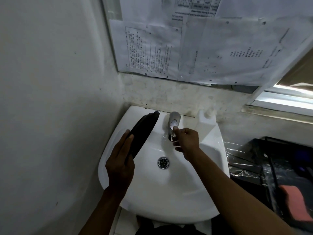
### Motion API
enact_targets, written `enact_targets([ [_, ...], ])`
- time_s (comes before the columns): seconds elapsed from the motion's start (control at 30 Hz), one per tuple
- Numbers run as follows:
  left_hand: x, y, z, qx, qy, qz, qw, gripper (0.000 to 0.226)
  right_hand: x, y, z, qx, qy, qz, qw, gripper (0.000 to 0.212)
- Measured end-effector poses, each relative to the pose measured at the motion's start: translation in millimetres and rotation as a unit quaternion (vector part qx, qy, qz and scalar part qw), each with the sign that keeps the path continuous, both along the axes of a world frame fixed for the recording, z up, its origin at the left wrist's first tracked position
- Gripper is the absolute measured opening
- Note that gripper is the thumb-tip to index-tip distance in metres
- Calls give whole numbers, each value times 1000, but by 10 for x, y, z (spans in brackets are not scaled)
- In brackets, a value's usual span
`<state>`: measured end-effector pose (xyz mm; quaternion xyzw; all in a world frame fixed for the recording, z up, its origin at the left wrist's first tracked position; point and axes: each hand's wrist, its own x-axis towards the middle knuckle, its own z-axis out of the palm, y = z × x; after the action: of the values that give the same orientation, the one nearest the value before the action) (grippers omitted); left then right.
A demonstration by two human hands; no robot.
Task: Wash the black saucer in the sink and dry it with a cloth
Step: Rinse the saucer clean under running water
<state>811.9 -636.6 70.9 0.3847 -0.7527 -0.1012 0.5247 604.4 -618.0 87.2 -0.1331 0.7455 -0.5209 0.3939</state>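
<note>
Head view: left hand (121, 164) grips black saucer (141, 133) by near rim, held edge-on over sink (169, 197) left edge. Right hand (187, 143) fingers curled at tap (174, 123), back edge; actual grasp on it unclear. Saucer likely rigid, breakable, slippery wet; hold by rim. Pink cloth (295, 203) on black rack (274, 167) right of sink. Tap spout crowds basin.

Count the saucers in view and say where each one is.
1. The black saucer is held on edge by the left hand over the sink's left side.
</note>
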Motion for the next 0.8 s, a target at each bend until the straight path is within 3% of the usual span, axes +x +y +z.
enact_targets([
  [0.1,24,22,-69,19,18,-11,1000,29,64,226,-226,24,41,3,999,31],
  [0.2,100,70,-156,54,32,-18,998,29,164,435,-459,65,16,48,997,30],
  [0.37,272,173,-300,106,30,-39,993,31,139,599,-609,52,38,147,987,61],
  [0.47,310,226,-343,141,36,-65,987,29,75,600,-576,21,53,210,976,45],
  [0.57,264,210,-359,169,25,-106,980,29,-11,605,-606,67,121,206,969,23],
  [0.67,215,103,-437,200,-19,-128,971,28,-102,725,-690,112,242,194,944,21],
  [0.8,143,-45,-639,236,-148,-79,957,29,-93,968,-677,123,358,189,906,31],
])
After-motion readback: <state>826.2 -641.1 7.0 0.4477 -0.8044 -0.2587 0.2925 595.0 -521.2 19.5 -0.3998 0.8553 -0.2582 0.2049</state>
